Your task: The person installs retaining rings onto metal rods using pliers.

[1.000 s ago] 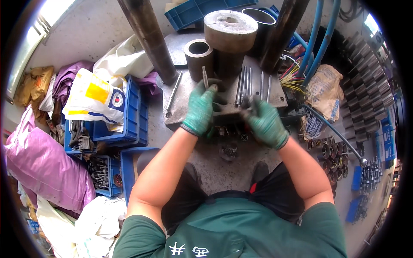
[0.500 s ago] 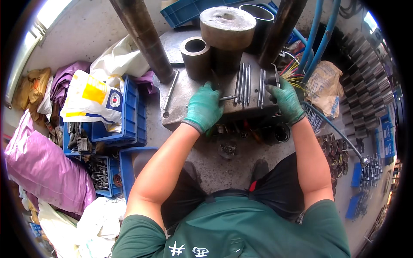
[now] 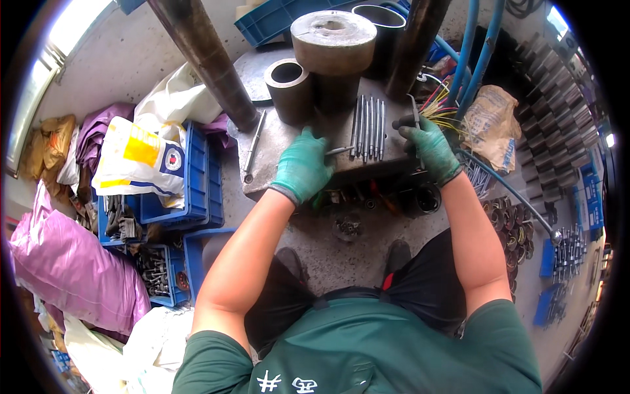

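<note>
My left hand (image 3: 303, 164), in a green glove, is closed around a metal rod (image 3: 339, 150) whose end sticks out to the right over the metal block (image 3: 262, 174). In my right hand (image 3: 430, 148), also gloved in green with dark fingertips, a thin metal tool with a bent, hooked tip (image 3: 414, 108) stands roughly upright. Between the hands several slim metal rods (image 3: 369, 130) lie side by side on the block, pointing away from me. A single rod (image 3: 256, 144) lies apart at the block's left end.
A thick round metal weight (image 3: 333, 43) and an open steel tube (image 3: 287, 88) stand behind the hands. Two dark columns (image 3: 203, 62) rise from the block. Blue crates (image 3: 210, 174) and sacks are at left; blue hoses (image 3: 482, 62) and a brown bag (image 3: 493, 125) at right.
The two separate groups of rods now lie together as one row. My right hand has come slightly left with the hooked tool. My left hand keeps its hold; the view has shifted a little.
</note>
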A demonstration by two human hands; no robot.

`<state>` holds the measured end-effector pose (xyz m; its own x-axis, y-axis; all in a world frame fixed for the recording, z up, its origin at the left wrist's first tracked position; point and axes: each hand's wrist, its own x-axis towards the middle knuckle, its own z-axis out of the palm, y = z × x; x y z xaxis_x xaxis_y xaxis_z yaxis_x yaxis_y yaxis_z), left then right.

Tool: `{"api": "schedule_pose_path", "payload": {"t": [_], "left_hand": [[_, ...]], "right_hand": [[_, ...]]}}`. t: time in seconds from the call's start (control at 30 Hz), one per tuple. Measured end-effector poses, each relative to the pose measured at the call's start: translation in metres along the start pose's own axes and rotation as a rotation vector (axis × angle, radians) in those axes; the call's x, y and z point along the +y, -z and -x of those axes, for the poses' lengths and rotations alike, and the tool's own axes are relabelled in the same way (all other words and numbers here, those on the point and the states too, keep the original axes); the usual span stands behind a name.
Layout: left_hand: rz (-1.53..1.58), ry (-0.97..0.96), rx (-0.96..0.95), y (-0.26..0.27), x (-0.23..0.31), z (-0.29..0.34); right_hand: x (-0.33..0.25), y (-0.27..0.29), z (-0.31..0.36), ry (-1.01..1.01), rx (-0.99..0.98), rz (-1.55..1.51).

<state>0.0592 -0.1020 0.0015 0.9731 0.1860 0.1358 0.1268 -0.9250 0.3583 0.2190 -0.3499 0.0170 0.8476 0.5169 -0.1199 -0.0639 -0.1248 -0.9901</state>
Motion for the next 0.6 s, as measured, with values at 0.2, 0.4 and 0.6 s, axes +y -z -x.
{"api": "schedule_pose_path", "payload": {"t": [0.2,0.4,0.6], "left_hand": [[0.011,-0.177,0.077,-0.015,-0.005,0.025],[0.02,-0.237,0.069,-0.021,0.001,0.032],[0.825,0.257,0.161,-0.003,0.005,0.014]], "right_hand": [[-0.009,0.0,0.005,0.02,0.13,-0.103],[-0.011,0.0,0.008,0.048,0.132,-0.142],[-0.02,-0.031,0.028,0.03,0.023,-0.318]]}}
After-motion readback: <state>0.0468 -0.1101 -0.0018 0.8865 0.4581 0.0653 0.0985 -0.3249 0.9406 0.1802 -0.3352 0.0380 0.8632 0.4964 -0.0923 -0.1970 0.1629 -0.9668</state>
